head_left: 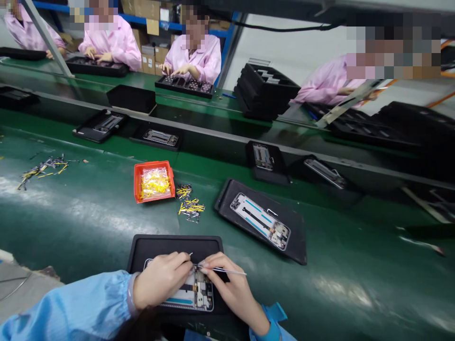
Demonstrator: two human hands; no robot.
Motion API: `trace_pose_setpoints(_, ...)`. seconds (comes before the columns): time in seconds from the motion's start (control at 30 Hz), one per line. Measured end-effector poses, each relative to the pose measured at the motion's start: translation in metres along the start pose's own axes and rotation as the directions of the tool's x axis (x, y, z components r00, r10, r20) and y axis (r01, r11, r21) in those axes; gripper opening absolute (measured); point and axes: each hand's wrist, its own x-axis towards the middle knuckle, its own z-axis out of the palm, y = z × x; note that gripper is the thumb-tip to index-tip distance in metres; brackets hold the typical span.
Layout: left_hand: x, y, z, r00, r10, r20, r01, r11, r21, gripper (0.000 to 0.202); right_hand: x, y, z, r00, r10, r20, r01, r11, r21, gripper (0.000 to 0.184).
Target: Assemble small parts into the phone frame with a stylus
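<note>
My left hand (161,279) rests with curled fingers on an opened phone frame (194,296) that lies in a black tray (156,246) at the near edge of the green bench. What its fingertips pinch is too small to name. My right hand (229,286) is closed on thin metal tweezers (222,270), their tip pointing left toward the frame's upper end between both hands. Light blue sleeves cover both arms.
A second black tray with a phone frame (261,221) lies to the right. An orange bin of yellow parts (153,181) and loose yellow-black parts (190,206) sit ahead. More trays ride the conveyor (220,142). Several people in pink coats work across it.
</note>
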Motion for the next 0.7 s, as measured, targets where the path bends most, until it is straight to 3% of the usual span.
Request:
trace_pose_setpoints(0.13, 0.003, 0.002, -0.002, 1.0, 0.004, -0.005, -0.005, 1.0, -0.017, 0.022, 0.008, -0.013, -0.008, 0.966, -0.007, -0.258, 0.025, 0.997, 0.068, 0.006)
trace_pose_setpoints(0.2, 0.003, 0.002, -0.004, 1.0, -0.017, 0.007, 0.017, 0.999, -0.048, 0.021, 0.01, -0.013, -0.005, 0.951, 0.026, -0.307, -0.011, 0.999, 0.052, 0.008)
trace_pose_setpoints(0.43, -0.003, 0.0, -0.012, 0.978, -0.196, 0.07, 0.208, 0.913, -0.351, 0.019, 0.005, 0.014, 0.018, 0.962, 0.215, -0.167, -0.215, 0.976, 0.015, 0.019)
trace_pose_setpoints(0.57, -0.005, -0.003, -0.014, 0.935, -0.329, 0.135, 0.354, 0.822, -0.447, 0.018, 0.004, 0.013, 0.017, 0.963, 0.244, -0.112, -0.242, 0.97, 0.029, 0.02)
trace_pose_setpoints(0.7, -0.005, -0.003, -0.012, 0.928, -0.347, 0.138, 0.371, 0.813, -0.449, 0.015, 0.006, 0.01, 0.016, 0.97, 0.228, -0.081, -0.228, 0.974, 0.009, 0.017)
